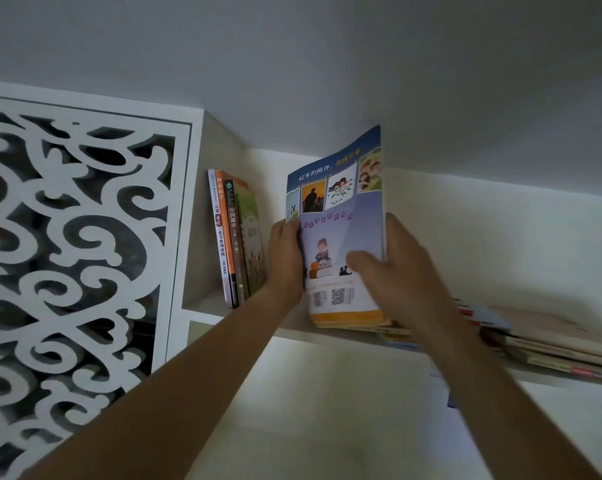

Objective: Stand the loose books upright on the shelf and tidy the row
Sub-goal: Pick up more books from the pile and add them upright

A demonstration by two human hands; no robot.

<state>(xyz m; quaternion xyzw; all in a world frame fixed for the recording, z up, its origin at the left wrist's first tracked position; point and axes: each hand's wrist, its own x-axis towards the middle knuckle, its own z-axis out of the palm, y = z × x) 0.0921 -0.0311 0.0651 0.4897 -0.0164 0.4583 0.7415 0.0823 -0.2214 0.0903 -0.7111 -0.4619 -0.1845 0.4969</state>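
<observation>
White shelf (pixel 292 329) holds 3 standing books (pixel 235 237) at its left end. Both the left hand (pixel 285 254) and right hand (pixel 393 268) squeeze a thin blue book (pixel 341 220) upright. It is floppy, so it may bend or tip onto the flat pile (pixel 552 348).

My right hand (pixel 401 268) covers the lower right corner of the magazine (pixel 337 233); my left hand (pixel 285 258) hides its left edge. Its small print and QR codes are too blurred to read. The flat pile of books (pixel 548 348) runs off the right edge, titles illegible. Standing books (pixel 235 237): probably three, and the green cover's text is unreadable.
</observation>
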